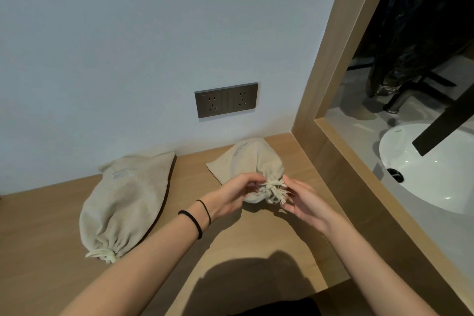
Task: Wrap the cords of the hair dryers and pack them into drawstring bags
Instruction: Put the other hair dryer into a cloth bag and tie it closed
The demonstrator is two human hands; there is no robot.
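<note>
Head view, items as seen:

1. Counter [159,259]: light wood, running along the wall and into a corner on my right.
2. Right bag [252,161]: beige cloth, bulging, lying on the counter near the corner, its neck gathered and pointing toward me.
3. Drawstring [275,188]: pale, frayed ends, bunched at the right bag's neck between my two hands.
4. Left hand [232,194]: fingers curled, pinching the drawstring at the gathered neck from the left.
5. Right hand [304,200]: thumb and fingers curled in on the drawstring's frayed ends from the right.
6. Hair ties [195,220]: two black bands on my left wrist.
7. Left bag [125,202]: same cloth, full, lying on the counter well apart from the right bag, far end against the wall, neck cinched.
8. Knot [102,255]: the left bag's tied string, at the end nearest me.
9. Sockets [226,99]: dark double plate on the wall above the right bag.
10. Frame [320,84]: wooden, at the counter's right edge.
11. Sink [436,182]: white basin beyond the frame.
</note>
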